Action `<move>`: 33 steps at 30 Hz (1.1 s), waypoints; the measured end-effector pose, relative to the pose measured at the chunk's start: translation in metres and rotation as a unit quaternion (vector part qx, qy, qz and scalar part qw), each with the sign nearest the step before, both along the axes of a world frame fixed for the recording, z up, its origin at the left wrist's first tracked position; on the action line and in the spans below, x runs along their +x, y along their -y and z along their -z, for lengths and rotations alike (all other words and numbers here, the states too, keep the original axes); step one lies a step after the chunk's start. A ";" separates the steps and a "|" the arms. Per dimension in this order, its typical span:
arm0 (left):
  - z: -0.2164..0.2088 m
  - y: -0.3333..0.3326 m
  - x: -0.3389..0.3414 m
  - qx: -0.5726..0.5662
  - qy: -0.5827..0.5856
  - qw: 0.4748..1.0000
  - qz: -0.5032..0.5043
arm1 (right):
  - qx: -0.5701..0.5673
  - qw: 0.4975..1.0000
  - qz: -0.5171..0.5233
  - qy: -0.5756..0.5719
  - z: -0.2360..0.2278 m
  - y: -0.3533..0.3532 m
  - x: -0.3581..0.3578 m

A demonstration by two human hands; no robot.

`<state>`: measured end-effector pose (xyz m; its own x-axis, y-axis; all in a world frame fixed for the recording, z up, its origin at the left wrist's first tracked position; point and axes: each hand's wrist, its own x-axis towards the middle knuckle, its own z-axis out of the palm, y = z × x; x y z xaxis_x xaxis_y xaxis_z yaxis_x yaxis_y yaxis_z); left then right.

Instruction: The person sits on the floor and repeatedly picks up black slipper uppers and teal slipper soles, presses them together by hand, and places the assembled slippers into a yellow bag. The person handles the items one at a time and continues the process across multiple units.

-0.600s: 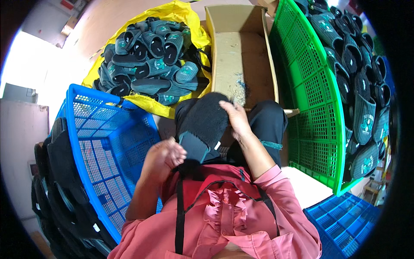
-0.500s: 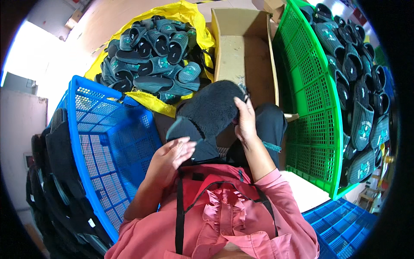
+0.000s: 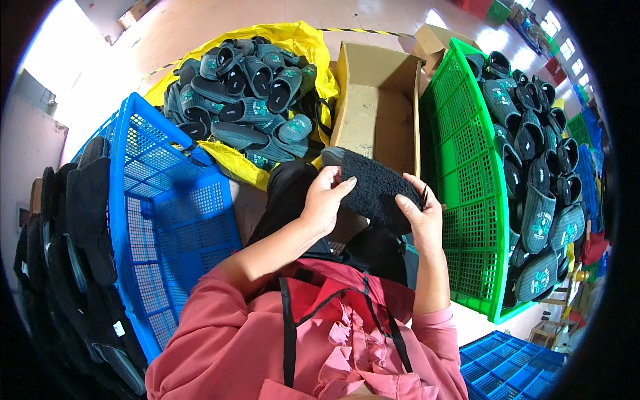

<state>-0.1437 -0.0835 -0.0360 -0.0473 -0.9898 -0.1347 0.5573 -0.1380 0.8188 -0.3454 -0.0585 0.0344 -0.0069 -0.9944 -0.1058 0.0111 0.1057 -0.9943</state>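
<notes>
Over my lap, both hands hold a black fleecy slipper (image 3: 375, 185), fuzzy side outward, with a grey-green end at the upper left. My left hand (image 3: 325, 202) grips that left end, thumb on top. The other end is in my right hand (image 3: 423, 217), its thumb pressing on the fleece. A thin dark pointed thing (image 3: 425, 194) sticks out by my right fingers; its kind is unclear. Ahead to the left, finished grey-green slippers (image 3: 250, 100) lie heaped in a yellow sack (image 3: 312, 41).
A blue crate (image 3: 123, 220) stands at my left, beside stacked black fleecy pieces (image 3: 87, 220). Straight ahead is an open cardboard box (image 3: 340, 100). A green crate (image 3: 497, 220) tilts at my right, with many slippers (image 3: 537, 220) beyond it. Another blue crate (image 3: 510, 367) sits lower right.
My left hand has moved up and right and now grips the slipper's end. The slipper has turned and looks narrower, lying more crosswise. My right hand has shifted right and down.
</notes>
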 end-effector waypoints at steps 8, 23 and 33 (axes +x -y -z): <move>0.008 -0.016 0.017 0.193 -0.153 0.965 0.092 | 0.001 0.965 -0.048 -0.257 -0.003 0.000 0.027; 0.046 0.017 0.123 0.300 0.124 0.945 0.051 | -0.017 0.934 -0.213 -0.285 0.042 0.012 0.135; 0.028 0.004 0.114 -0.048 0.650 0.746 -0.140 | 0.066 0.987 -0.136 -0.046 0.094 0.040 0.145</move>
<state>-0.0302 -0.0876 -0.0637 0.2716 -0.9442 0.1863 -0.7190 -0.0704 0.6914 -0.1999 -0.0990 -0.0593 0.2430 -0.9385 -0.2452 -0.1244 0.2205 -0.9674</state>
